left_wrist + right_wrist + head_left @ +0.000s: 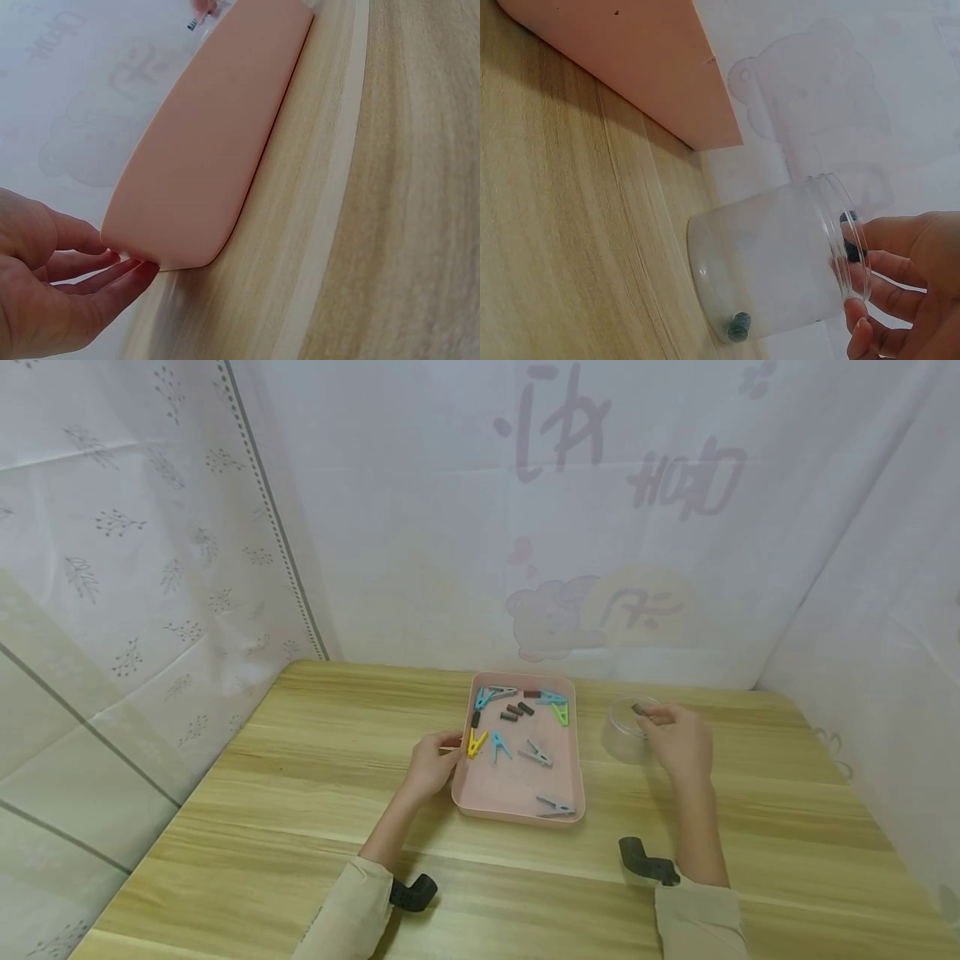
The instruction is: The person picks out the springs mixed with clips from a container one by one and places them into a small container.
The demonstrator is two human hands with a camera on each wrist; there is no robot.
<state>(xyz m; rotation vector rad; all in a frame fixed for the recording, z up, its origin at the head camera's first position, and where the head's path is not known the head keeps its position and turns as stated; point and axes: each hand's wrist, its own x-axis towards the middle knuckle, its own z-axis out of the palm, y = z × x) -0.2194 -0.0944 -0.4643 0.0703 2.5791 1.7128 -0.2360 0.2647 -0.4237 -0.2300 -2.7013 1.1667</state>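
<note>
A shallow pink tray (517,793) lies on the table, holding loose clothespin parts and several small dark springs (509,716). At its left side, my left hand (433,767) holds the edge, with the fingers (124,296) against the outer wall. To the right of the tray, my right hand (681,745) pinches a dark coil spring (853,250) at the mouth of a clear plastic jar (765,255). Thumb and fingertips partly cover that spring. A dark greenish spring (739,327) rests at the jar's bottom.
Inside the tray are a yellow clothespin half (476,744), a blue one (500,747), a green one (560,714) and several grey pieces (537,754). The wooden table (285,793) meets a pale printed curtain (420,527) behind. Black wrist mounts sit on both forearms.
</note>
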